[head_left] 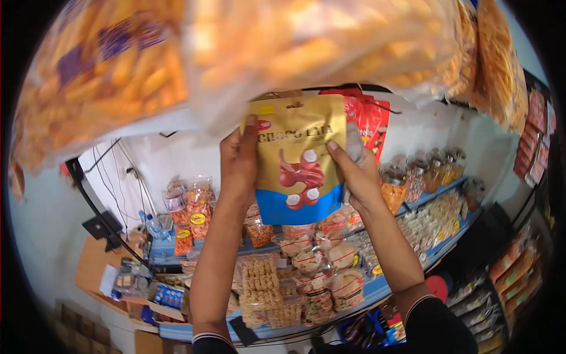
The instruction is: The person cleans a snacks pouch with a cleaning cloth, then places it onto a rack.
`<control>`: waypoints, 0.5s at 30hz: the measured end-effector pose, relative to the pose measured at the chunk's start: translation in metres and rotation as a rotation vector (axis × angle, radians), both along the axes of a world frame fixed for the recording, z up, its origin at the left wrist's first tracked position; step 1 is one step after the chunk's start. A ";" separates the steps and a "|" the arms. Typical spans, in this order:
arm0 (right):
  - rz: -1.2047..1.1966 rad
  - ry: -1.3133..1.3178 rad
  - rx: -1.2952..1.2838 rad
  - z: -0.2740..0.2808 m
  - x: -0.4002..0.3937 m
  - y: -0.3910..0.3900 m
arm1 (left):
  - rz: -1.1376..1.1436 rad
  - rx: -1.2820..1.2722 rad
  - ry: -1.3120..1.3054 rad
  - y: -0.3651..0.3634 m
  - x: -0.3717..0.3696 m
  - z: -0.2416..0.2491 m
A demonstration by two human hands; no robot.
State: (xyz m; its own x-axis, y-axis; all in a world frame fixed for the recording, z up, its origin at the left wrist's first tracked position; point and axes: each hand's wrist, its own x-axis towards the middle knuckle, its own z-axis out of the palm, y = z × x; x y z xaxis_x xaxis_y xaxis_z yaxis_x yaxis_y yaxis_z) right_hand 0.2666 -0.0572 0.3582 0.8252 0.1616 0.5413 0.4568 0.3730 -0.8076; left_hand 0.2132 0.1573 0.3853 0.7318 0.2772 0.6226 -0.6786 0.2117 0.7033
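At the left, a clear bottle [154, 226] stands beside orange snack bags [197, 203]. Next, the person's left hand [239, 162] grips the left edge of a gold-and-blue pouch [300, 171], held roughly upright mid-scene, farther off than the pale bagged snacks [259, 280]. The right hand [358, 171] grasps its right edge, thumb on the front. Behind it shows red packaging [378, 121]; farther right, jars [394, 190] stand in a row.
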 end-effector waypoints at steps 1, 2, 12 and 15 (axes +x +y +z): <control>0.006 0.012 0.018 -0.005 0.003 0.001 | 0.009 0.001 0.005 0.002 0.002 -0.001; 0.014 0.020 0.032 -0.007 0.005 0.006 | 0.021 -0.001 0.005 0.004 0.006 -0.002; -0.035 -0.015 0.043 -0.026 0.056 0.035 | 0.276 0.164 0.028 0.038 0.048 -0.011; -0.062 0.014 -0.017 -0.028 0.080 0.039 | 0.297 0.203 0.011 0.045 0.063 0.002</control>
State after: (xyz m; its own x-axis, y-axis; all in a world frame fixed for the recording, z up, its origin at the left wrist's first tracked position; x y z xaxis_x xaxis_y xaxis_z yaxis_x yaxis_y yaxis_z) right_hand 0.3469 -0.0178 0.3298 0.8416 0.1191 0.5268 0.4668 0.3303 -0.8204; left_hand 0.2763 0.2026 0.3874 0.6446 0.3505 0.6795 -0.6818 -0.1388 0.7183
